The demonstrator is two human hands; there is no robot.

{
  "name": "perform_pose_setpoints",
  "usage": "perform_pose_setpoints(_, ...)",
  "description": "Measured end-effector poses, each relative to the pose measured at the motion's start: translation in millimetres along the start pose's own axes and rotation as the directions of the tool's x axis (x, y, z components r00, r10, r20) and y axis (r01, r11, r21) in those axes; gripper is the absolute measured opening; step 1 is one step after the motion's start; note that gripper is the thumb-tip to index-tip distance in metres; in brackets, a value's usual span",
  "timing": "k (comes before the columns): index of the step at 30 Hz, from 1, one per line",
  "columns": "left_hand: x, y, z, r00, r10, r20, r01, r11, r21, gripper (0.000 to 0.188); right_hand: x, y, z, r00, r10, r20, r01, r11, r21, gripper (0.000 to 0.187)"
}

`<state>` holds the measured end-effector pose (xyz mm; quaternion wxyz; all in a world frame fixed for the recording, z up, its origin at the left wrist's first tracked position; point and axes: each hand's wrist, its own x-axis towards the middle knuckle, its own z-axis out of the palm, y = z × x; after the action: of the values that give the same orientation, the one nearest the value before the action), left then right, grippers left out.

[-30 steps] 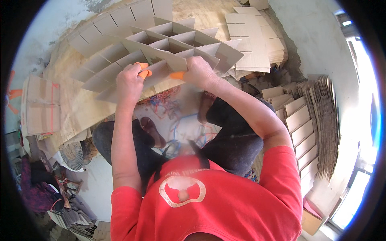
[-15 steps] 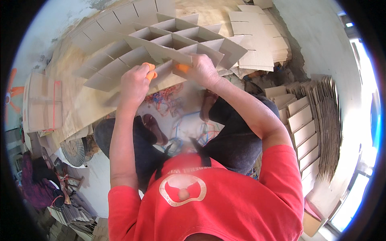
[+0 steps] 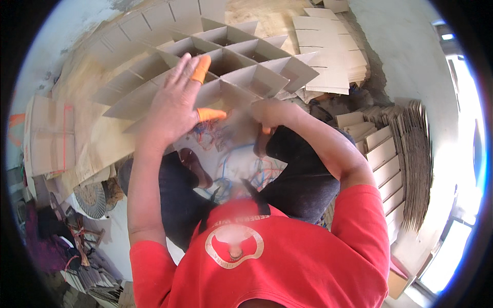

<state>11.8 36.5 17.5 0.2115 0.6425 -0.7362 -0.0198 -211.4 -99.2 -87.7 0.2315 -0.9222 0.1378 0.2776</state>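
A brown cardboard divider grid (image 3: 246,77) of crossed slotted strips lies in front of me, with several open cells. My left hand (image 3: 172,105) is raised over its near left side with the fingers spread, and it wears orange finger cots on the thumb and one finger. The palm rests against the grid's near strip. My right hand (image 3: 269,114) is blurred at the grid's near edge, just above my knee. Its fingers look curled, but what they hold is not clear.
Stacks of slotted cardboard strips lie at the top right (image 3: 328,51) and along the right wall (image 3: 405,154). Flat cardboard sheets (image 3: 49,133) sit at the left. A round wire fan guard (image 3: 92,200) lies at the lower left. A patterned mat (image 3: 241,164) is under my legs.
The grid has risen and come nearer. My left hand let go of the near edge and spread open over it. My right hand dropped lower toward my knee.
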Motion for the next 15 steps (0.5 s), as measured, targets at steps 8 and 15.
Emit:
perform_pose_setpoints(8,12.9,-6.8,-5.2,0.982,-0.178,0.060,0.187,0.954,-0.233,0.091,-140.9,44.9,-119.9,0.507,0.423,-0.751,0.491,0.575,0.655,0.023)
perform_pose_setpoints(15,17.8,-33.9,7.5,0.993,-0.095,0.074,0.097,0.995,-0.031,0.089,-130.8,267.8,10.9,-0.040,0.951,-0.308,-0.719,0.187,0.669,0.098)
